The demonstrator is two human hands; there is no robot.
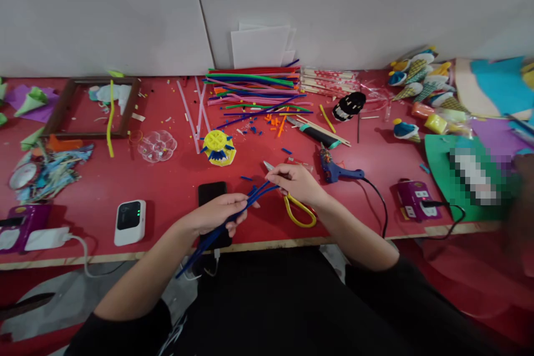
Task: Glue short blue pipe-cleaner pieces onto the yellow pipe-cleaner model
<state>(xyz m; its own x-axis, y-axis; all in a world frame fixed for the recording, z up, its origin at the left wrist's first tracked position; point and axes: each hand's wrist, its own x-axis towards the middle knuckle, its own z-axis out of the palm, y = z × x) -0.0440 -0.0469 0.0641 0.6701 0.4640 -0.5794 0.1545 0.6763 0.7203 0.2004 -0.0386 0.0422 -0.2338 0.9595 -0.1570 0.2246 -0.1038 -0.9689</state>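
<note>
Several blue pipe cleaners (208, 239) run slantwise through my left hand (225, 211), whose fingers are closed around them above a black phone (212, 192). Their upper ends are pinched between the thumb and fingers of my right hand (294, 181). Yellow-handled scissors (307, 217) are under my right hand, the blade tip showing beyond the fingers; whether they touch the hand I cannot tell. Short blue cut pieces (246, 178) lie just past the hands. Farther back stands a yellow wheel-like craft piece (218, 147) with blue bits around it.
Behind lie a pile of coloured pipe cleaners (254, 86), pliers (319, 136) and a blue glue gun (340, 171) with a cord. A white device (130, 222) and wooden frame (70, 108) are left. Purple power block (417, 200) and small cone crafts (421, 75) are right.
</note>
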